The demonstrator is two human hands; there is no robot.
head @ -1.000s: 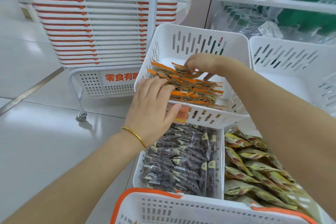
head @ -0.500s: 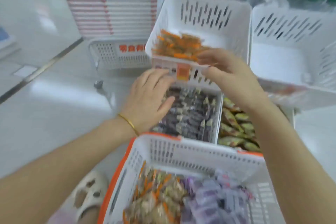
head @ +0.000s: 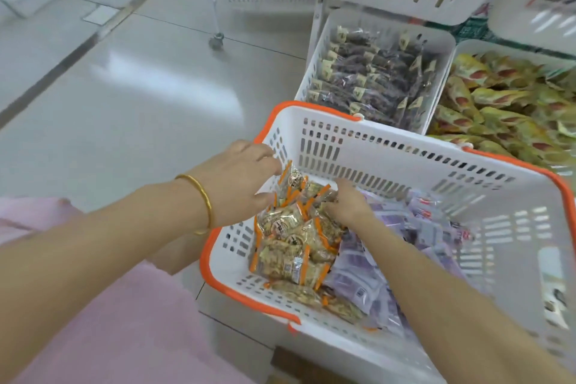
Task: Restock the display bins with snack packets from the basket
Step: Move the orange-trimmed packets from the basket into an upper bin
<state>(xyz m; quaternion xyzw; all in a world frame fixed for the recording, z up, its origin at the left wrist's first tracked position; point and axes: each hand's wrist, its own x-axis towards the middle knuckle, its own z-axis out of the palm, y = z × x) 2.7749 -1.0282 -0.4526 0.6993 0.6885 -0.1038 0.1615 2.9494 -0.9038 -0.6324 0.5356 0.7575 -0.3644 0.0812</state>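
Orange-rimmed white basket [head: 389, 140] holding orange-edged snack packets [head: 286, 246] at its left and purple packets [head: 358, 284] at its right, set just in front of the display bins [head: 444, 50]. Left hand [head: 240, 178], wearing a gold bangle [head: 202, 196], curls fingers and thumb around one of the orange-edged snack packets by the basket's left wall. Right hand [head: 346, 204] lies knuckles-up in the same pile with its fingertips hidden, so its grip cannot be told.

Left hand [head: 240, 178] and right hand [head: 349, 206] bare. Left forearm [head: 109, 227] and right forearm [head: 452, 299] also bare, right out to frame edges. On left wrist, thin plain gold bangle [head: 202, 203], smooth, about 9 o'clock of centre. Pale pink garment [head: 131, 321] at 7-8 o'clock, plain unpatterned fabric; smaller patch at 9 o'clock edge.
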